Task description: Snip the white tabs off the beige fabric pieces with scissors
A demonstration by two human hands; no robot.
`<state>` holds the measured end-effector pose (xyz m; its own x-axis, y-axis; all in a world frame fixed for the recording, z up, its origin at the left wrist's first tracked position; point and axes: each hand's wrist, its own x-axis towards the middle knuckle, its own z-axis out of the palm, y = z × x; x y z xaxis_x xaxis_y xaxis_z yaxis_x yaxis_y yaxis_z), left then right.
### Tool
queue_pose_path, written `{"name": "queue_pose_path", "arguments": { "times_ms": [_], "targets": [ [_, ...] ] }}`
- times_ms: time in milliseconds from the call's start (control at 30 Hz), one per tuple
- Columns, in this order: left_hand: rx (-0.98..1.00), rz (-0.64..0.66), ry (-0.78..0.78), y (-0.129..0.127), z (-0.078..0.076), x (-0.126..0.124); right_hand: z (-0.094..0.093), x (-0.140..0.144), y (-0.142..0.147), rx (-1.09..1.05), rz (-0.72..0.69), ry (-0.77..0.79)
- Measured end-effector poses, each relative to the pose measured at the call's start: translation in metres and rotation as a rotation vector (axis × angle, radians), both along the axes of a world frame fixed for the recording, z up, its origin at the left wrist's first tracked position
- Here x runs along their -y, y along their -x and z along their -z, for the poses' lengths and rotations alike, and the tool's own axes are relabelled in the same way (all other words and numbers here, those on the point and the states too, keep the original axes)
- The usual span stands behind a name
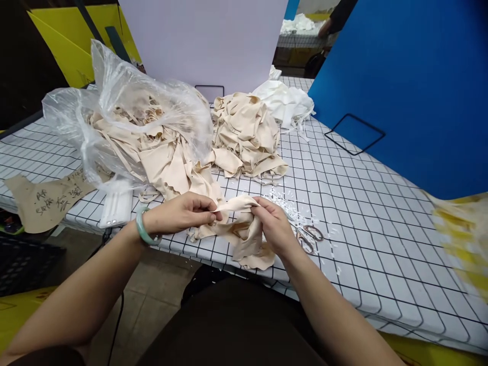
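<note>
The desk (pixel 362 213), covered in a white cloth with a black grid, carries everything within arm's reach of the seated person. A clear plastic bag (pixel 114 101) lies open on its side, so beige fabric pieces spill toward the near edge; a second beige pile (pixel 246 134) sits just beside it, apart from the bag's stock. At the near edge, one beige fabric piece (pixel 244 231) hangs partly off the desk, stretched between both hands. The left hand (pixel 179 213) pinches its upper edge; the right hand (pixel 274 223) pinches the same edge opposite, keeping it taut. Scissors (pixel 309 238) lie just right of that hand, among white clippings.
</note>
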<state>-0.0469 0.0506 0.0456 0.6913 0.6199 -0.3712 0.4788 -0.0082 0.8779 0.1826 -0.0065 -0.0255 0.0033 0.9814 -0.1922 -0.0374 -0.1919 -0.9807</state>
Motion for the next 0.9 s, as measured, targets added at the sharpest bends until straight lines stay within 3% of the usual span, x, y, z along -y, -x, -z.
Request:
{"name": "queue_pose_path", "arguments": {
  "times_ms": [100,300,367,467,600,667,800,900],
  "targets": [
    [0.117,-0.087,0.080,-0.007,0.003,0.008,0.000,0.002,0.003,0.112,-0.044,-0.058],
    [0.215,-0.204,0.094,-0.015,0.007,0.014,-0.001,0.009,0.019,0.615,0.003,-0.652],
    [0.218,-0.257,0.101,-0.014,0.008,0.013,-0.002,0.009,0.021,0.616,0.043,-0.703],
    [0.113,-0.282,-0.007,-0.012,0.011,0.013,-0.008,0.006,0.016,0.440,0.024,-0.485],
    [0.017,-0.225,-0.356,-0.012,0.012,0.017,-0.022,-0.005,0.008,0.052,-0.151,-0.116],
    [0.050,-0.129,-0.340,-0.011,0.009,0.020,-0.028,-0.010,0.007,-0.061,-0.160,-0.069],
    [0.133,0.013,-0.116,-0.009,0.003,0.022,-0.028,-0.014,0.013,-0.176,-0.145,0.003],
    [0.231,0.020,-0.218,-0.012,0.003,0.025,-0.014,-0.010,0.025,-0.262,-0.188,0.034]
  ]
}}
